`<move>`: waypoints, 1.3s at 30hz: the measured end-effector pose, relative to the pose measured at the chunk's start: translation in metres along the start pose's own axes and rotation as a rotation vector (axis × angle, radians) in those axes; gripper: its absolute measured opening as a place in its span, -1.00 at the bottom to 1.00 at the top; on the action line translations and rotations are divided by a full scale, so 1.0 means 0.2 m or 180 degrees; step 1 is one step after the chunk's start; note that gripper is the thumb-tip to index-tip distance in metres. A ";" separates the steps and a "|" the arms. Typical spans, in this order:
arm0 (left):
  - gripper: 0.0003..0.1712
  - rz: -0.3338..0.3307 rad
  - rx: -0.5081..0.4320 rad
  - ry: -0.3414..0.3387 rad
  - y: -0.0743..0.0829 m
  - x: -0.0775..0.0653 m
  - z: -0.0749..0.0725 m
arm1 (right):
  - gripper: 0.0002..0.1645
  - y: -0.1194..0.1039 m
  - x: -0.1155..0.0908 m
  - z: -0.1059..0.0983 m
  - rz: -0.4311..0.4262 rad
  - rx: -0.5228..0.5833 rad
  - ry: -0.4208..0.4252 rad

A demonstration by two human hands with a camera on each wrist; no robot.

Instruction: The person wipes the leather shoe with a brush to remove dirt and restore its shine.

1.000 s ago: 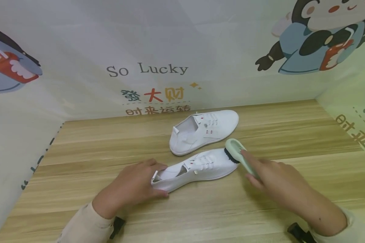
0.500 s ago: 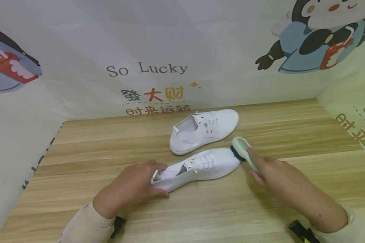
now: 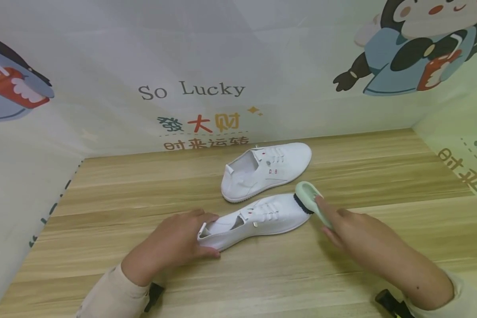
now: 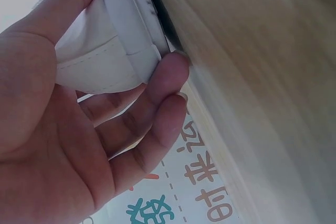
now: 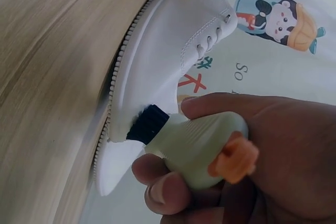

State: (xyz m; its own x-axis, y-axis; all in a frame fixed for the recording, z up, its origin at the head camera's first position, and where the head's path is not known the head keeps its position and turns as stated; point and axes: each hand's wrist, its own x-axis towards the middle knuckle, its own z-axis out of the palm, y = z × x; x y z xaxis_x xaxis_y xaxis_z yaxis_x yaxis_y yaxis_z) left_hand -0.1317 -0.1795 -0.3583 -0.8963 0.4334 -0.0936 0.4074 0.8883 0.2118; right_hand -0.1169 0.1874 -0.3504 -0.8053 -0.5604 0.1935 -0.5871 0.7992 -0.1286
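Note:
A white lace-up shoe (image 3: 280,212) lies on the wooden table with its toe to the right. My left hand (image 3: 175,243) grips its heel, thumb on the near side and fingers round the back, as the left wrist view confirms on the heel (image 4: 94,61). In my right hand (image 3: 361,234) is a pale green brush (image 3: 309,196), held by its handle. Its dark bristles (image 5: 148,124) touch the top of the shoe's toe. An orange piece (image 5: 236,158) sticks out of the handle's end in the right wrist view.
A second white shoe (image 3: 266,172) stands just behind the first, toe also to the right, near the back wall. Printed white sheeting (image 3: 198,53) encloses the wooden table (image 3: 262,282) at the back and both sides. Black straps show at both wrists.
The brush slid right to the tip of the toe half a second ago and is now back left on top of the toe. The left hand and both shoes have stayed put.

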 end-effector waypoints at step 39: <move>-0.11 -0.0166 -0.0213 -0.0123 -0.01 0.01 0.02 | -0.20 0.04 -0.01 -0.01 0.0094 -0.0068 -0.0149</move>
State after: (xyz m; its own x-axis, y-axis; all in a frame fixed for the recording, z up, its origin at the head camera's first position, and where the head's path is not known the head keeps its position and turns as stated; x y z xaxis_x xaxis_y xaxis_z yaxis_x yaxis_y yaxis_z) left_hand -0.1334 -0.1808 -0.3625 -0.9081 0.3934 -0.1435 0.3465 0.8983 0.2701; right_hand -0.1203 0.1955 -0.3506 -0.8255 -0.5457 0.1441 -0.5616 0.8197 -0.1128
